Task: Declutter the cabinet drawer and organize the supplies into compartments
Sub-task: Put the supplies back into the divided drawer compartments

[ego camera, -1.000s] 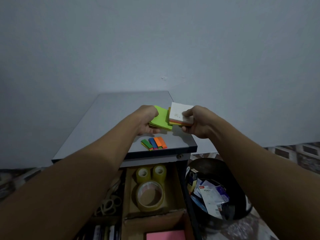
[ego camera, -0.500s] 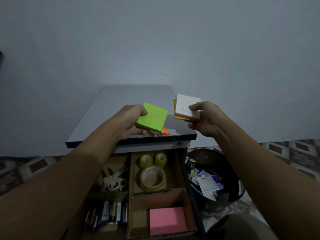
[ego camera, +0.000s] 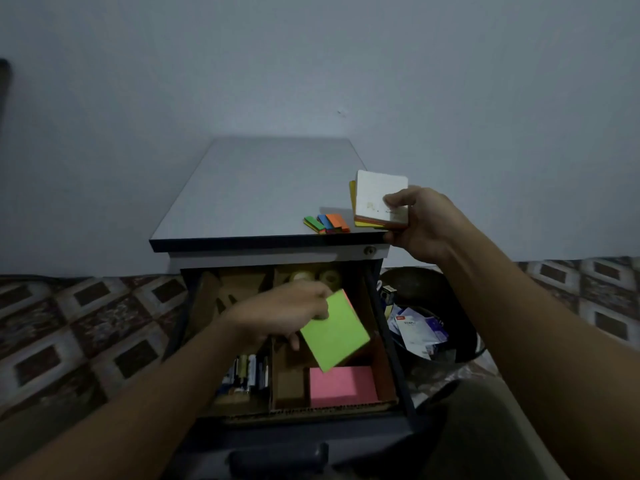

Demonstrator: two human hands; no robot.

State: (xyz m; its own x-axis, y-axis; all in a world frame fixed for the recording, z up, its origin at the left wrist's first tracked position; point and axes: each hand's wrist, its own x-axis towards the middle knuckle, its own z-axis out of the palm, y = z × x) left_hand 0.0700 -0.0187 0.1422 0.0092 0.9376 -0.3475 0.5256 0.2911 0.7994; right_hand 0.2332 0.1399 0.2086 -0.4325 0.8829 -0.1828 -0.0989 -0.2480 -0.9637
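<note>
My left hand (ego camera: 282,313) pinches a green sticky-note pad (ego camera: 336,332) and holds it tilted above the open drawer (ego camera: 389,344), over the front right cardboard compartment. A pink sticky-note pad (ego camera: 341,386) lies in that compartment. My right hand (ego camera: 420,223) grips a stack of note pads with a white top (ego camera: 375,197) at the right front corner of the cabinet top (ego camera: 256,192). A small set of coloured page flags (ego camera: 327,223) lies on the cabinet top next to that stack.
Tape rolls (ego camera: 329,277) sit in the drawer's back right compartment, partly hidden by my left hand. Batteries and pens (ego camera: 247,374) fill the front left compartment. A dark waste bin (ego camera: 433,306) with papers stands right of the cabinet. The floor is patterned tile.
My left hand has carried the green pad from the cabinet top down over the drawer. My right hand stays near the top's right corner with its stack. The view has tilted downward.
</note>
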